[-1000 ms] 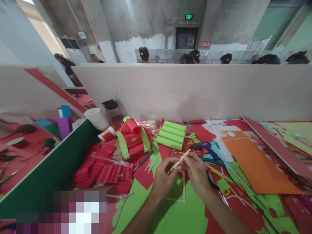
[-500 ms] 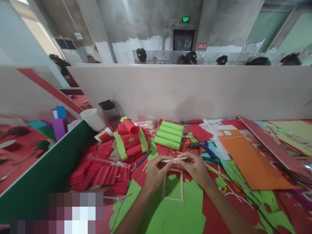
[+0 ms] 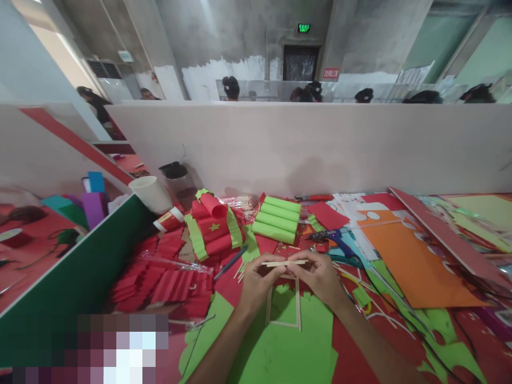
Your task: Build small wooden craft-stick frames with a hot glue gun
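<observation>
Left hand and right hand: each grip narrow, pinching pale thin sticks, held roughly level between them. Exact count: cannot tell. Stick frame lies just nearer the body, on green paper. Step in hand looks like aligning or joining sticks. Next move seems to call for steady fingertips, ends kept even.

Wooden sticks at five o'clock look matt; green paper at six, smooth and matt; plastic wrap at eight, glossy; concrete wall at twelve, rough.
</observation>
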`<state>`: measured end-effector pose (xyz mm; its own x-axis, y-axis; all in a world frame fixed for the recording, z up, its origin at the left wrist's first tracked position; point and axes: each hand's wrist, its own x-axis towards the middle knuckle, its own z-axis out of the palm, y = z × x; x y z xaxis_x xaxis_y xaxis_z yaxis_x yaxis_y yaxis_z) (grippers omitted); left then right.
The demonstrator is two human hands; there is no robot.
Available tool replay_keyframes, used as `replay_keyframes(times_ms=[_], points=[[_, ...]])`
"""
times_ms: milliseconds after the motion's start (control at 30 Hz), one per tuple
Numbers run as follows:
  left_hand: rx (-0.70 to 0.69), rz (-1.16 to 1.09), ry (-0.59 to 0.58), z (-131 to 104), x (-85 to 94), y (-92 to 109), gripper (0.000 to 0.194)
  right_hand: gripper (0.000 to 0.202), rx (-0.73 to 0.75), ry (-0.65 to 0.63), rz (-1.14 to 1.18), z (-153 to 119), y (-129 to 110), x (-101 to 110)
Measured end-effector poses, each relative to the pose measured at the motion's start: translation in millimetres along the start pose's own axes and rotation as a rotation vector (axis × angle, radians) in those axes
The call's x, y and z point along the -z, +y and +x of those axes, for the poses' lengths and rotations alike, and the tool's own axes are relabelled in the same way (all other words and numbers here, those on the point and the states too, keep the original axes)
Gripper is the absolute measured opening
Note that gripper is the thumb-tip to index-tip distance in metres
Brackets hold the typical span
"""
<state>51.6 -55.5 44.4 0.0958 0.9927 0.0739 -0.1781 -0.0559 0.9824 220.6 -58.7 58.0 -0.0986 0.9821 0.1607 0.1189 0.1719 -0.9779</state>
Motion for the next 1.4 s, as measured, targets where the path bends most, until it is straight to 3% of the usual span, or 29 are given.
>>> replay_keyframes(times_ms=[867,1400], points=[[-0.047,-0.002,0.000,-2.1,1.8,-1.4,0.016,0.014,0.063,0.052,-0.055,-5.5,1.9,-2.4],[-0.050,-0.002,-0.001,-2.0,2.9,-0.7,0.014,0.018,0.098,0.013,-0.105,-3.4,2.7,0.8]])
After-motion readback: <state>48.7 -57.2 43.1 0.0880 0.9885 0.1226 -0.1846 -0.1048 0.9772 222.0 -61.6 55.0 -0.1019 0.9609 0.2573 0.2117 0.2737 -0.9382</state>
